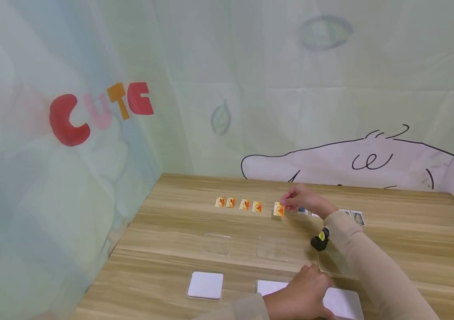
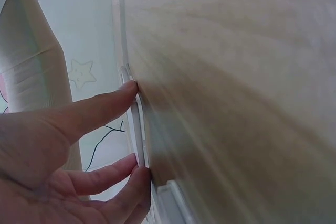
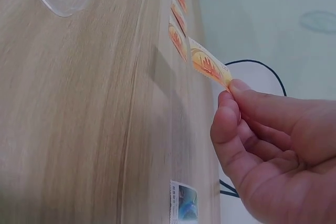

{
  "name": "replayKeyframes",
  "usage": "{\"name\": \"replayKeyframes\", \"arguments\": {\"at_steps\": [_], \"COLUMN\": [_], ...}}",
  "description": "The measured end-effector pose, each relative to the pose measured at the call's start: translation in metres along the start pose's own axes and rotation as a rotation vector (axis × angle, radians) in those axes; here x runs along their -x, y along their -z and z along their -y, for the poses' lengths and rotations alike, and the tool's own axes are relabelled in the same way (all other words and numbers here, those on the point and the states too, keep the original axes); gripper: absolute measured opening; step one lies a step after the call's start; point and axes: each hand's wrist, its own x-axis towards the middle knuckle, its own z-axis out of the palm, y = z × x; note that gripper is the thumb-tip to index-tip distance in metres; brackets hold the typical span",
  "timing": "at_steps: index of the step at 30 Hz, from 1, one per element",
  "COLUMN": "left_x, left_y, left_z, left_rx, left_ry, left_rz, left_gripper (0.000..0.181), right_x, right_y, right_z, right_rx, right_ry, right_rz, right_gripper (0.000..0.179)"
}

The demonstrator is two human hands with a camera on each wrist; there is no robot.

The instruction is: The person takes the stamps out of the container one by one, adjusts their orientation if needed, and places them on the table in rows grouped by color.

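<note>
My right hand point(image 1: 300, 198) pinches an orange-and-yellow postage stamp point(image 1: 278, 209) by its corner, between thumb and forefinger. In the right wrist view this stamp point(image 3: 209, 66) is tilted above the table, near the end of a row of similar orange stamps point(image 3: 177, 40). A blue stamp point(image 3: 187, 203) lies below that hand. At the front of the table my left hand point(image 1: 300, 293) grips a flat, white-topped clear case point(image 1: 343, 303) by its edges. The left wrist view shows the thumb and fingers on opposite edges of the case point(image 2: 138, 135).
Several orange stamps point(image 1: 231, 202) lie in a row at the back, with darker stamps point(image 1: 357, 218) to the right, partly behind my right arm. Clear plastic lids point(image 1: 272, 249) sit mid-table. Another white-topped case point(image 1: 206, 285) stands at front left. Printed cloth point(image 1: 195, 111) hangs behind.
</note>
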Motion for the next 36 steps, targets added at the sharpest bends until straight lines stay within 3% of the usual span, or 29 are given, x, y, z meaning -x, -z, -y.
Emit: {"name": "replayKeyframes", "arguments": {"at_steps": [12,21,36], "left_x": [0.001,0.000,-0.001], "left_y": [-0.001,0.001,0.001], "left_z": [0.000,0.000,0.000], "left_rx": [-0.032,0.017,0.000], "left_ry": [-0.002,0.027,0.031], "left_rz": [-0.022,0.017,0.017], "left_gripper": [0.041,0.045,0.041], "right_x": [-0.007,-0.014,-0.026], "right_y": [-0.004,-0.008,-0.011], "right_z": [0.000,0.001,-0.006], "right_rx": [-0.003,-0.013,0.012], "right_ry": [0.015,0.021,-0.002], "right_rz": [0.007,0.002,-0.029], "right_gripper": [0.010,0.008,0.006]}}
